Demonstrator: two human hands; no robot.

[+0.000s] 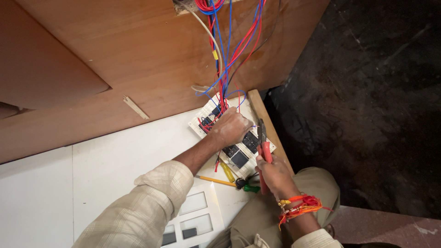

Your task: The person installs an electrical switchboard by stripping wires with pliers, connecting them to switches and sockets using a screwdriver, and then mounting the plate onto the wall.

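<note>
seen from above, looking down at two bare hands over a white desk [105,160] set against a brown wooden panel [115,59]. left hand [232,126] resting on a white switch plate [202,120] lying back-side up near the desk's right edge, fingers curled shut around a bunch of red and blue wires [219,98] where they meet the plate. wires running up from the plate to a rough hole [183,5] at the top of the panel, a pale cable [216,46] among them. right hand [274,175], threads of red and orange tied at the wrist, wrapped tight around the red handles of pliers [262,138], dark tips pointing up, just beside the left hand and the plate's black switch blocks [239,156]. whether the tips are pinching anything: cannot tell.

below the plate, a yellow-handled screwdriver [215,180] and a green-handled tool [250,187] lying on the desk. a second white frame with rectangular cutouts [193,216] near the left sleeve. dark rough floor [367,101] to the right.

likely risks: pliers tips so close to the left fingers could nip them; a tug on the bunch could pull a wire loose from its block; plate sitting at the desk's edge could slide off; crowded wires could be cut or joined wrongly.
</note>
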